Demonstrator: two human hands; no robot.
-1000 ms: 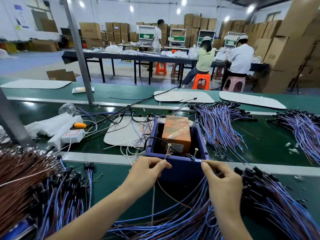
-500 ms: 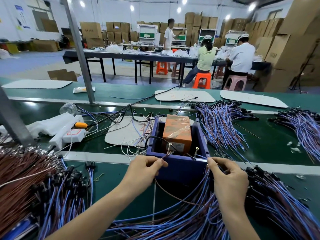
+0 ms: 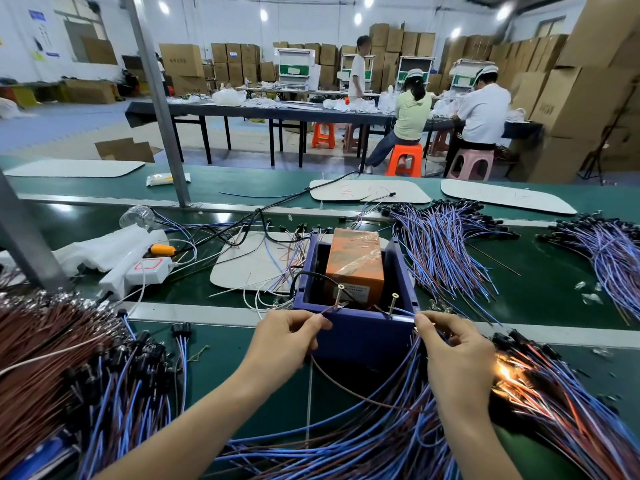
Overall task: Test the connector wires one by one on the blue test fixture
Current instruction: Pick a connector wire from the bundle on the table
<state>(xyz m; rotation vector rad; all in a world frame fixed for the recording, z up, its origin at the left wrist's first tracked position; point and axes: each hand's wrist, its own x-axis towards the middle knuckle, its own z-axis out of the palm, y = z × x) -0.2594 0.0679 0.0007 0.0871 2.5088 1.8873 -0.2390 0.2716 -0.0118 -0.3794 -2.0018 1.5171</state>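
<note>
The blue test fixture (image 3: pixel 360 336) is an open box on the green bench with an orange block (image 3: pixel 355 268) inside and two screws standing on its near rim. My left hand (image 3: pixel 282 344) pinches a brown wire end (image 3: pixel 329 309) against the left screw (image 3: pixel 337 296). My right hand (image 3: pixel 455 351) pinches a blue wire end (image 3: pixel 403 311) beside the right screw (image 3: pixel 393 303). A small bulb glows orange in the wire pile (image 3: pixel 502 370) just right of my right hand. The brown wire loops down between both hands.
Heaps of blue and brown connector wires lie at the near left (image 3: pixel 69 368), under my arms (image 3: pixel 346 445) and at the far right (image 3: pixel 446 247). A white power strip (image 3: pixel 149 268) and loose cables lie left of the fixture. People sit at a table behind.
Both hands rose slightly to the fixture's near rim, bringing the wire ends to the screws. A bulb in the right pile now glows.
</note>
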